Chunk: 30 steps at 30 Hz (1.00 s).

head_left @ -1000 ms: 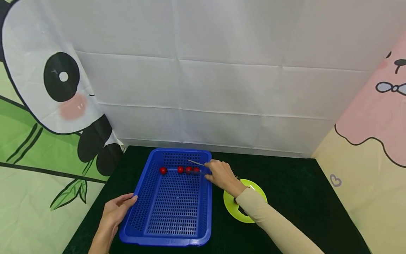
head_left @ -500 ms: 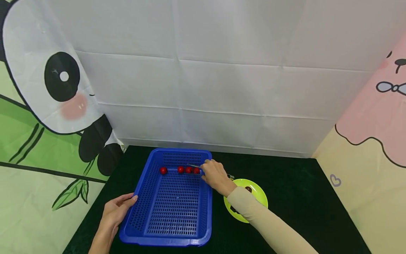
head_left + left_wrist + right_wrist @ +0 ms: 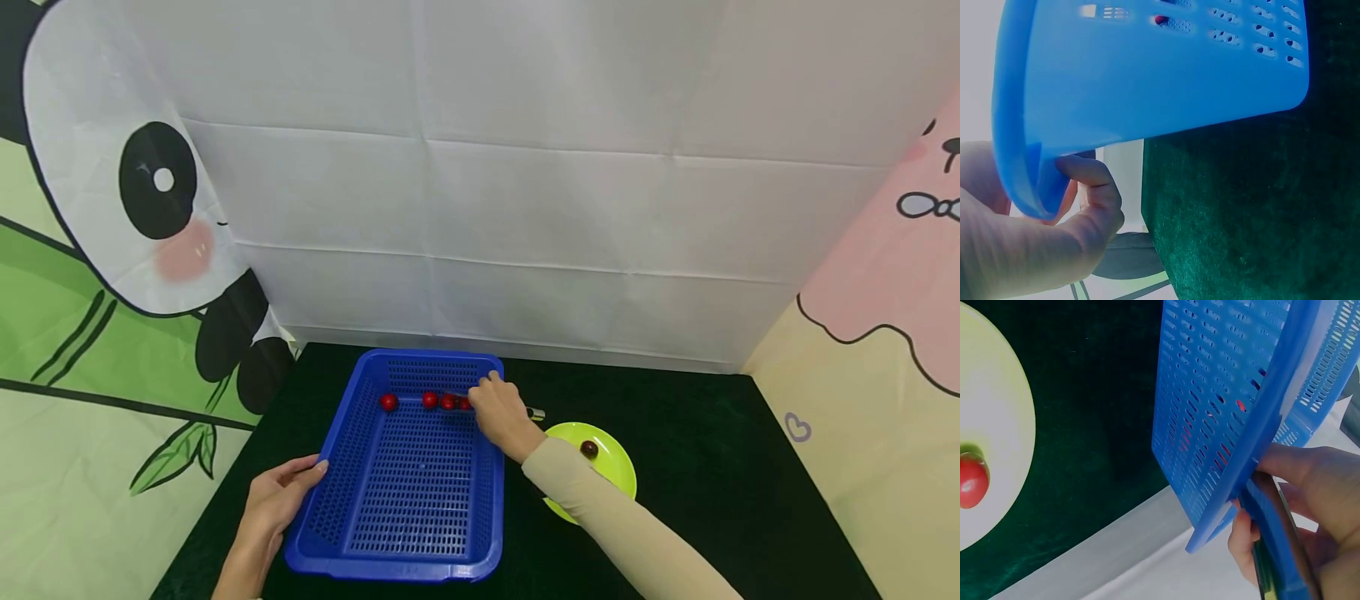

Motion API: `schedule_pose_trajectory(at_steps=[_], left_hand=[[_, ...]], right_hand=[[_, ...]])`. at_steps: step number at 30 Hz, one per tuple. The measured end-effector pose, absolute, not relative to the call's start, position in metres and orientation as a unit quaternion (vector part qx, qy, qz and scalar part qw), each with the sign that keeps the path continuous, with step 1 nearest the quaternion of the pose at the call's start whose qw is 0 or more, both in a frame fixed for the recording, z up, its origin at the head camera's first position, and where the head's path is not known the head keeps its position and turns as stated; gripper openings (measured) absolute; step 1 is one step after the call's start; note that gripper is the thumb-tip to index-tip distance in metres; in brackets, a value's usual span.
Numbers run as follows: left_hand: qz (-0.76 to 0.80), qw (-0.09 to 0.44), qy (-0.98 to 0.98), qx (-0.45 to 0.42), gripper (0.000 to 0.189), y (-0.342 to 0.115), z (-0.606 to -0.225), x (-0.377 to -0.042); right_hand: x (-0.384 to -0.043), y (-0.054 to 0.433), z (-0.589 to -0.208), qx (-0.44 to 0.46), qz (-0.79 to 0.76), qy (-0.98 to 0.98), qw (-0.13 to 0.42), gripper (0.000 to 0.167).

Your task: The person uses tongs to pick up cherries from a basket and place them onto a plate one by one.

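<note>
My left hand [image 3: 276,500] grips the left rim of a blue perforated plastic basket [image 3: 396,569]; in the left wrist view, its fingers curl around the basket's edge. My right hand [image 3: 501,417] holds metal tongs [image 3: 1282,537], at the basket's right rim near the far corner. The tongs' back end sticks out behind the hand, and their tips are hidden by it in the head view. Several small red tomatoes line the far part of the basket: one [image 3: 388,402] apart on the left, others [image 3: 430,400] grouped toward the right hand.
A yellow-green plate [image 3: 618,467] stands right of the basket, partly under the right forearm, with a small dark red tomato [image 3: 588,449] on it. Dark green cloth [image 3: 712,467] covers the table. A white sheet [image 3: 525,308] hangs behind, with printed cartoon sheets at both sides.
My right hand has moved left and slightly down with the tongs, lowering them toward the rightmost tomatoes. More of the plate's tomato shows. The left hand keeps its grip on the basket.
</note>
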State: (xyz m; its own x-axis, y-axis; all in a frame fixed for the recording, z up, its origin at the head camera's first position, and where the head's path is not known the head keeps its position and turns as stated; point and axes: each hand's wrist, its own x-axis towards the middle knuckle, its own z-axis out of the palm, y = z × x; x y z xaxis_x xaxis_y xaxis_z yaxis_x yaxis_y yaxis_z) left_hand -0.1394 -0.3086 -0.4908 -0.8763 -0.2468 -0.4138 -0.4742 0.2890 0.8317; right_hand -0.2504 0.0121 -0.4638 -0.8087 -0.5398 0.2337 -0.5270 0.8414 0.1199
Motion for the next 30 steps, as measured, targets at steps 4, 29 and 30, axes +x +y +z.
schedule_pose_trajectory(at_steps=[4, 29, 30], left_hand=[[0.551, 0.107, 0.795, -0.232, 0.072, -0.308, -0.491, -0.139], [0.557, 0.107, 0.79, -0.233, 0.071, -0.306, -0.489, -0.137], [0.557, 0.107, 0.79, -0.233, 0.071, -0.307, -0.489, -0.137]], right_hand=[[-0.251, 0.008, -0.466, 0.281, -0.042, -0.95, 0.134, 0.014], [-0.253, -0.001, -0.465, 0.257, -0.098, -0.956, 0.1, 0.009], [-0.253, -0.001, -0.464, 0.258, -0.097, -0.956, 0.098, 0.009]])
